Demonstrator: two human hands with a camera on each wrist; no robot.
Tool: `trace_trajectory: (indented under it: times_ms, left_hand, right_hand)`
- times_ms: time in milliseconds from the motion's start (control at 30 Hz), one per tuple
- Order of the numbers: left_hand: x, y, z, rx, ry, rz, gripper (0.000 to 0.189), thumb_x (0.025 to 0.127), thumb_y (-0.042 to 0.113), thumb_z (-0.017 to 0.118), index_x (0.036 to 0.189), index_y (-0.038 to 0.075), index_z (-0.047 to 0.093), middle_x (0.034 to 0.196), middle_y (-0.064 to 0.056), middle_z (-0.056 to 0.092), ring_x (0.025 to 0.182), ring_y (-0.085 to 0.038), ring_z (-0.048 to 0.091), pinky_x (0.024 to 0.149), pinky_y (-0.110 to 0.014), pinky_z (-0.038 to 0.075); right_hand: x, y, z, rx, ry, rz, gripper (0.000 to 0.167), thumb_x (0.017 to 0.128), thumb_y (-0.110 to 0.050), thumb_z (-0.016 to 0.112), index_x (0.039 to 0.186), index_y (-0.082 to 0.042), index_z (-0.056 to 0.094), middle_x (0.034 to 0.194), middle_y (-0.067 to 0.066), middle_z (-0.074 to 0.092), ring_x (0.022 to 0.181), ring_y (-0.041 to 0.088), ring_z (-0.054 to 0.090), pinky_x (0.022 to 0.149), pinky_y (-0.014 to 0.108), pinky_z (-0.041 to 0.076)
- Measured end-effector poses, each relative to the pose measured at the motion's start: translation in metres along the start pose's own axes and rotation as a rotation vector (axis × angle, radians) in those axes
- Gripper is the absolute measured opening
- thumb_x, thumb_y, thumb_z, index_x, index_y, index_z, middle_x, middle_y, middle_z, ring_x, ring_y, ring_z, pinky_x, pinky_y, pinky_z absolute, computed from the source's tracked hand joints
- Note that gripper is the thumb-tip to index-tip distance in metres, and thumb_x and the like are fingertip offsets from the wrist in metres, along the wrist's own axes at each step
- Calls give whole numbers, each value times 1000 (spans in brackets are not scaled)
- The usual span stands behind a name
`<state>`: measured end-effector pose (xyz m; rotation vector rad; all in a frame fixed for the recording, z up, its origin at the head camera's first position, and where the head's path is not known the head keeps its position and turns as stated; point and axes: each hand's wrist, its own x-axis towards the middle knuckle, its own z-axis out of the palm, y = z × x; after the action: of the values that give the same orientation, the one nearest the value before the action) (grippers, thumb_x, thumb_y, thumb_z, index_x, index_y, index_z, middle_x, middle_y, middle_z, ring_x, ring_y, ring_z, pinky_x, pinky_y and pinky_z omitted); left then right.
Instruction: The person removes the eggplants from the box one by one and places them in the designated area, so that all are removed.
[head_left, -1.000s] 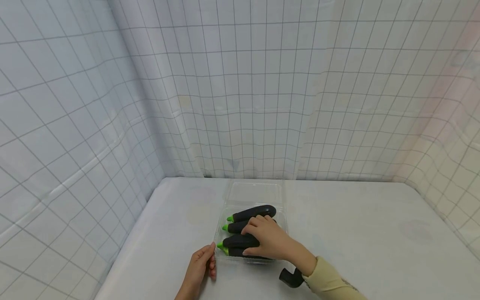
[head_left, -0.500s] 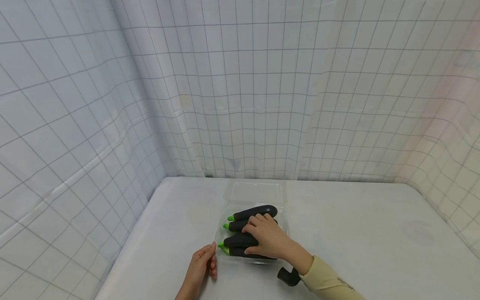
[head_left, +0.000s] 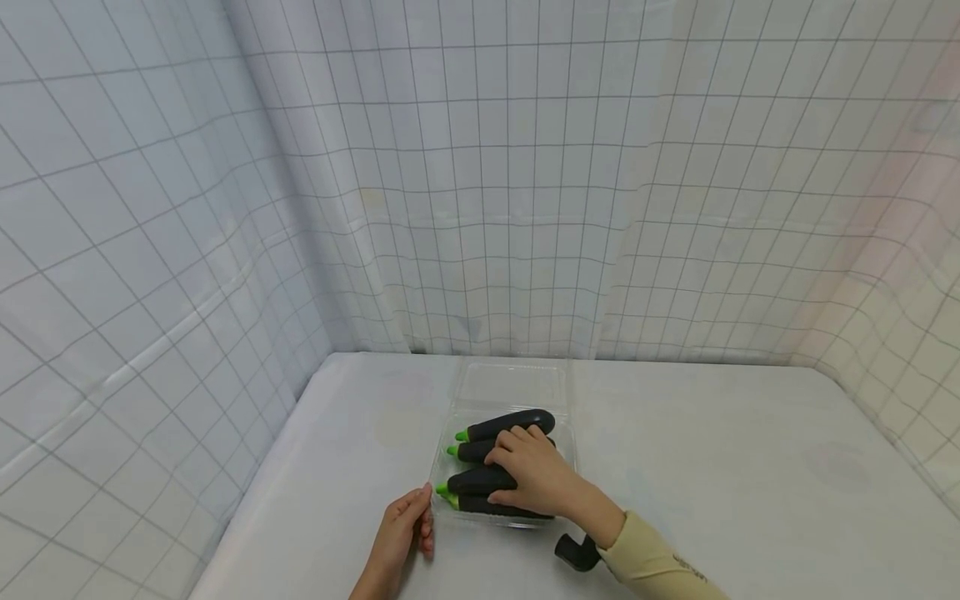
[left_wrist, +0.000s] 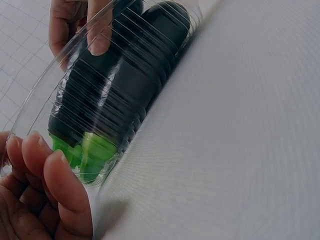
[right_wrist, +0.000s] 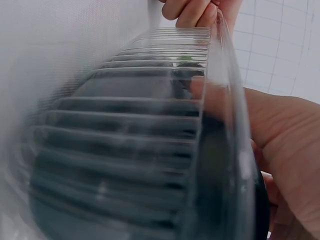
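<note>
A clear plastic clamshell box (head_left: 512, 524) stands on the white table, holding several dark eggplants with green stems. At its left front corner my left hand (head_left: 402, 527) pinches the rim between thumb and fingers. My right hand (head_left: 536, 475) reaches into the box from the right, thumb and fingers curled around an eggplant (head_left: 478, 480) second from the front. The frontmost eggplant (head_left: 487, 505) lies along the near wall, under the right thumb. Farther back are another eggplant (head_left: 472, 452), partly hidden by the fingers, and a rearmost eggplant (head_left: 517, 423).
The box's clear lid (head_left: 512, 386) is folded back flat behind it. A black bent piece (head_left: 576, 553) shows beside the right sleeve (head_left: 652, 557). White gridded curtains (head_left: 480, 183) hang behind the table and at both sides.
Both hands keep their places on the box and the eggplant. Only a slight shift of the head view and right forearm shows.
</note>
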<state>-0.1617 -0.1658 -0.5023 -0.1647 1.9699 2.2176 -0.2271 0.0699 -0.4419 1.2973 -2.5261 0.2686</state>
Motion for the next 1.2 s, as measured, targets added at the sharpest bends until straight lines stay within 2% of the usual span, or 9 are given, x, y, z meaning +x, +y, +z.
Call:
trace_trajectory:
  times_ms: [300,433,967,1200]
  left_hand:
    - [-1,1,1,9,-2,-6,39,100,34,48,70,10,44,58,1,43,46,-11,46,46,-24,44]
    - [0,2,1,16,3,-10,39,100,34,48,70,10,44,59,2,43,46,-11,46,46,-24,44]
    - [0,0,-1,20,-9,-1,40,100,36,47,70,10,44,59,1,44,46,-11,46,46,-24,45]
    - [1,0,-1,16,-14,-4,41,101,36,45,71,9,44,59,1,43,47,-11,47,47,-24,45]
  right_hand:
    - [-1,4,6,18,44,-19,40,77,-47,76,104,-18,66,95,-6,52,89,13,47,77,32,35]
    - [-2,5,7,70,64,-18,40,77,-45,77,103,-17,66,95,-6,53,89,13,46,75,31,35]
    - [-6,7,4,237,37,41,37,83,-45,71,107,-18,65,100,-7,53,92,10,45,83,32,37]
    - [-6,10,3,294,48,39,36,87,-48,65,109,-19,63,102,-9,57,88,8,46,79,30,39]
